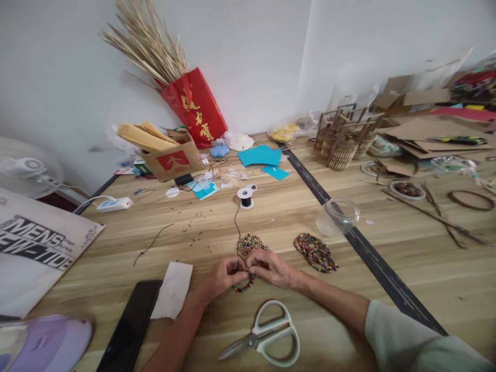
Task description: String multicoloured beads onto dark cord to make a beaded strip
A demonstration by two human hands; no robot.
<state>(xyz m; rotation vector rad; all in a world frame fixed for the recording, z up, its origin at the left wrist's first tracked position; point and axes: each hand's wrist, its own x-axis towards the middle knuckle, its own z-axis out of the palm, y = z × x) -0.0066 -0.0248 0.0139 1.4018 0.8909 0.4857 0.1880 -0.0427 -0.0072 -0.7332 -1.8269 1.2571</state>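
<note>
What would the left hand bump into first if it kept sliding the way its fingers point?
The left hand points right, and the right hand sits directly in its way, fingertips nearly meeting over the beaded string. It would likely meet that hand first.

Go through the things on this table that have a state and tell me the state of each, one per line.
left hand: closed, pinching the bead loop
right hand: closed, pinching the bead loop
bead loop: strung on black thread, held in a curve between both hands
scissors: closed, lying flat
thread spool: upright, thread unwound toward the hands
plastic jar: lying on its side, looks empty
phone: screen dark
</note>
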